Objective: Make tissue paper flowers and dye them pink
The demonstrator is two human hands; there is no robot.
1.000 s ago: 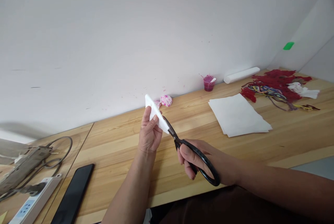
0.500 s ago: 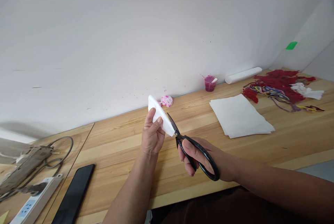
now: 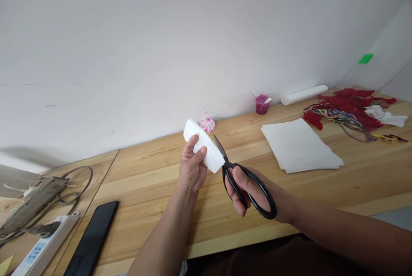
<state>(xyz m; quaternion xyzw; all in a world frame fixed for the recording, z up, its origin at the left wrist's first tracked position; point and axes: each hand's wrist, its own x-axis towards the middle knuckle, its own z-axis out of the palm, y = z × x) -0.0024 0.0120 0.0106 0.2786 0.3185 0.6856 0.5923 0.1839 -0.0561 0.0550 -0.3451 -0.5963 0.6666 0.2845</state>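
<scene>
My left hand (image 3: 192, 168) pinches a folded piece of white paper (image 3: 210, 156) between thumb and fingers, raised over the table. In my right hand (image 3: 247, 186) is a pair of black-handled scissors (image 3: 267, 207), thumb and fingers through the loops. One dark blade points up and left along the paper's right edge, and the blades' pivot sits by its lower right corner. How far the other blade reaches behind the paper is hidden. Just behind the paper's upper end lies a pink-and-white crumpled ball (image 3: 208, 125), close to the wall.
White sheets (image 3: 299, 147) lie stacked at right. Behind them stand a plastic cup of purple liquid (image 3: 263, 105) and a white roll (image 3: 304, 95). Red material (image 3: 354, 102) with tangled coloured cords (image 3: 337, 117) fills the far right. A phone (image 3: 93, 237) and power strips (image 3: 45, 241) lie at left.
The paper has turned so more of its flat face shows. Both hands and the scissors appear slightly further right, and the whole view has shifted a little too.
</scene>
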